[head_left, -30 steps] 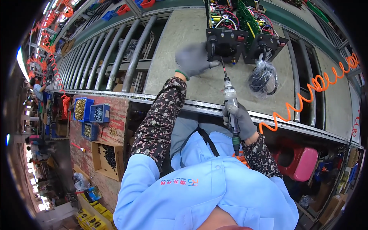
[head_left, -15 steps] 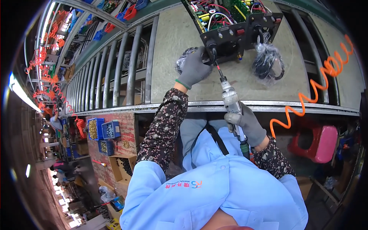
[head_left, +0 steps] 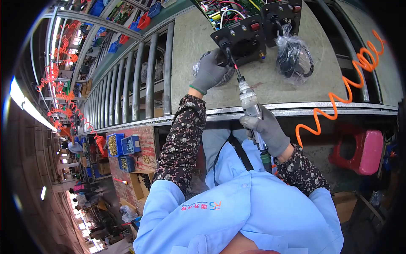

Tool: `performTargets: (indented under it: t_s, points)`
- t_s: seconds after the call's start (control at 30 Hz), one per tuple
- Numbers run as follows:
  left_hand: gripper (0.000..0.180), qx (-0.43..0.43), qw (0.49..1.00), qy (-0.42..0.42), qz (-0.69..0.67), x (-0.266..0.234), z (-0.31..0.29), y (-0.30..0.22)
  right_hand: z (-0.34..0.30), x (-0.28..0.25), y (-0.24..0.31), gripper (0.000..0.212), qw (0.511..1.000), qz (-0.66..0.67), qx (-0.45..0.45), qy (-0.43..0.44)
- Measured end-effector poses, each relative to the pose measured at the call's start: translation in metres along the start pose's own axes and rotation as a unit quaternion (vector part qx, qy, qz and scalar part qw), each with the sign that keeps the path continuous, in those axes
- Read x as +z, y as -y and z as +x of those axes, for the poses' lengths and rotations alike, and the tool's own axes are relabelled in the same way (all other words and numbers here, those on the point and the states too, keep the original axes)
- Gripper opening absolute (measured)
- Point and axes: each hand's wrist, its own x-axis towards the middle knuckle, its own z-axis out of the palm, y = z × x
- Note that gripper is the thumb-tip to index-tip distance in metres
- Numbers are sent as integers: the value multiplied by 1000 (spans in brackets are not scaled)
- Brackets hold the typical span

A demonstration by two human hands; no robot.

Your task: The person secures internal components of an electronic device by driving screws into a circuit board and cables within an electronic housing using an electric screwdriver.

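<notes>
Two open electronics units stand at the far side of the workbench, each with a black end panel; the nearer-left black panel (head_left: 243, 40) faces me. A black power cable (head_left: 229, 53) comes out of its lower left. My left hand (head_left: 210, 71), in a grey glove, is closed around this cable close to the panel. In my grey-gloved right hand (head_left: 270, 132) is a power screwdriver (head_left: 250, 103), its bit pointing up at the panel's lower edge beside the cable. Whether the bit sits on a screw cannot be made out. Plastic-wrapped cable (head_left: 224, 78) lies partly behind my left hand.
A bagged black cable (head_left: 295, 61) hangs by the right panel. An orange coiled hose (head_left: 334, 106) crosses on the right, above a red-pink stool (head_left: 368, 152). Metal rollers (head_left: 137, 78) run left of the board. Blue bins (head_left: 114, 144) of small hardware stand at lower left.
The view has shifted a little, so the units sit slightly further left and up. Both hands keep their places at the panel; the screwdriver is still pointed beside the cable.
</notes>
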Motion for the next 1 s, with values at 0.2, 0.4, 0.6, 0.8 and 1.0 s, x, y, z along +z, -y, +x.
performTargets:
  t_s: [0.2, 0.4, 0.6, 0.8, 1.0]
  points:
    - [28, -12, 1000, -6, 26, -1, -1, 0, 7, -1, -2, 31, 999, -50, -4, -13]
    - [29, -33, 998, -11, 43, -6, -1, 1, 7, 1, -3, 32, 998, -62, -17, -21]
    - [33, -41, 999, -10, 34, -6, -1, 4, 10, 1, -2, 41, 998, -66, -11, -10]
    - [32, -49, 998, -11, 24, -5, -3, 5, 10, 3, -3, 38, 1000, -8, 23, 16]
    - [33, -56, 998, -11, 24, -6, -3, 6, 4, 5, 4, 33, 977, 176, 96, 73]
